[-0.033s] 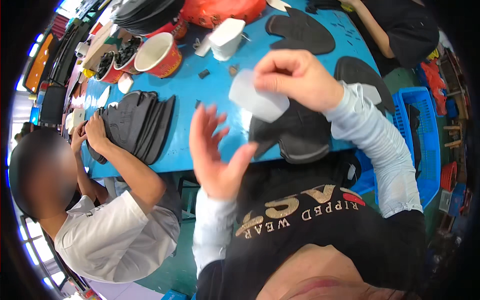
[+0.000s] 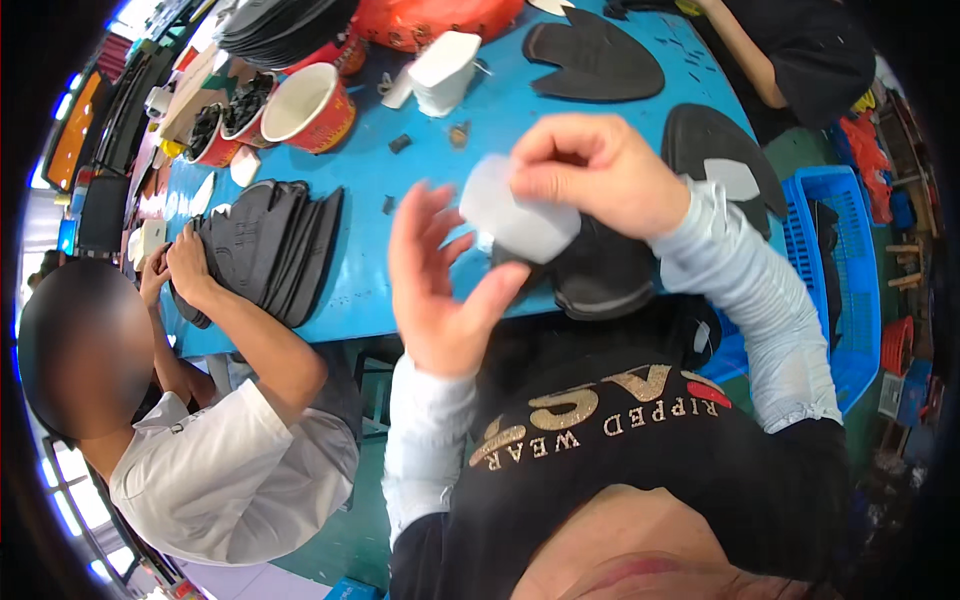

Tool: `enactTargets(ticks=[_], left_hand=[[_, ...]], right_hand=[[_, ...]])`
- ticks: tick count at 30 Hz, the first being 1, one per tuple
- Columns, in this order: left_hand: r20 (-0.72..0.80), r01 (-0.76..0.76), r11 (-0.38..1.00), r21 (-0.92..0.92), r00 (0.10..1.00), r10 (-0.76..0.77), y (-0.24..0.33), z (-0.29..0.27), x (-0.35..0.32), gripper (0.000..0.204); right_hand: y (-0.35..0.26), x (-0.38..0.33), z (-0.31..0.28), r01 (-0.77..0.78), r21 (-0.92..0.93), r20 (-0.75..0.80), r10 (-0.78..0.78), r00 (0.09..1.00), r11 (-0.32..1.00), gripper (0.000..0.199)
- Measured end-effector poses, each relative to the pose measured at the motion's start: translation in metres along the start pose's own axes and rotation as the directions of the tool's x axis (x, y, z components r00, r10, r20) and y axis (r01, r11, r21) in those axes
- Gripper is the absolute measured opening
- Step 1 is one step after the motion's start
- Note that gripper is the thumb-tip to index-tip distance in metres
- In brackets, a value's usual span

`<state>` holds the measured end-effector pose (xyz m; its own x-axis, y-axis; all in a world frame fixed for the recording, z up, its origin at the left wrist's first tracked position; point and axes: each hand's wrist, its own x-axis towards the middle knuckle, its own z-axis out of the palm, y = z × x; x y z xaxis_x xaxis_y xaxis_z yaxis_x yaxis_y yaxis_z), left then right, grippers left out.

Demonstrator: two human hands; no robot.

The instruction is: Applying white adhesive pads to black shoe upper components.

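My right hand (image 2: 598, 176) pinches a white, flat, rounded piece (image 2: 517, 212) by its top edge and holds it above the blue table (image 2: 400, 190). My left hand (image 2: 437, 285) is raised just left of the piece, fingers spread, with the thumb reaching up under its lower edge. Below the piece a black shoe part (image 2: 600, 275) lies at the table's near edge.
A person in a white shirt (image 2: 225, 470) sits on my left with both hands on a fanned stack of black shoe pieces (image 2: 275, 250). Red paper cups (image 2: 305, 105), a stack of white pieces (image 2: 445, 70) and black cut-outs (image 2: 595, 55) lie farther back. A blue crate (image 2: 845, 260) stands to the right.
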<state>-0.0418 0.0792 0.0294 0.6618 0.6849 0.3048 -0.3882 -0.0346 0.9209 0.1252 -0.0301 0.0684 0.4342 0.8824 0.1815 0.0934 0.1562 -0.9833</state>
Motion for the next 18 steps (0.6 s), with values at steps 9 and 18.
enactTargets(ticks=[9, 18], left_hand=[[0.489, 0.37, 0.928, 0.047, 0.802, -0.344, -0.009, 0.031, -0.018, 0.02], [0.333, -0.373, 0.839, 0.396, 0.91, 0.248, -0.013, 0.039, -0.03, 0.042]], right_hand=[[-0.011, -0.094, -0.009, -0.16, 0.172, -0.162, 0.188, 0.969, 0.972, 0.011], [0.003, -0.109, -0.009, -0.232, 0.35, -0.19, 0.311, 0.931, 0.908, 0.008]])
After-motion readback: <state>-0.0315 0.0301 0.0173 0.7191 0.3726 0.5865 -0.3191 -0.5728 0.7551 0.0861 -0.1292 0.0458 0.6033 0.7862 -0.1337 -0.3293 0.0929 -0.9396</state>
